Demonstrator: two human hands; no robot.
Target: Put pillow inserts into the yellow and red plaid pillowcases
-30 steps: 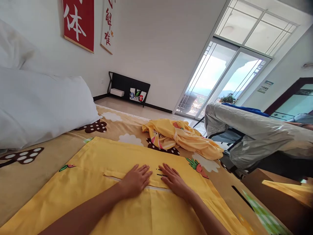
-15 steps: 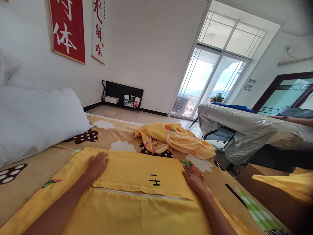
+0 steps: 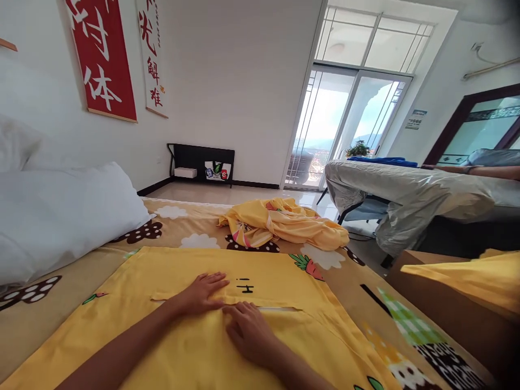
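A yellow pillowcase (image 3: 162, 265), printed with "Hi" and carrots, lies spread flat on the bed in front of me. A slit (image 3: 280, 309) with a pale strip showing in it runs across its width. My left hand (image 3: 202, 292) rests on the cloth just above the slit, fingers stretched out to the right. Close beside it, my right hand (image 3: 248, 330) has its fingers bent down and closed on the slit's edge near the middle. Part of the slit is hidden under both hands.
A white pillow (image 3: 73, 211) lies at the left on the patterned bedsheet (image 3: 170, 225). Beyond the pillowcase is a crumpled yellow cloth (image 3: 284, 222). At the right stand a cardboard box (image 3: 422, 281) with yellow fabric (image 3: 467, 276) and a plastic-covered table (image 3: 406, 189), where another person's arm (image 3: 479, 171) rests.
Both hands have moved inward from the pillowcase's far corners to the slit at its middle. My right hand has closed on the slit's edge. The view has shifted slightly.
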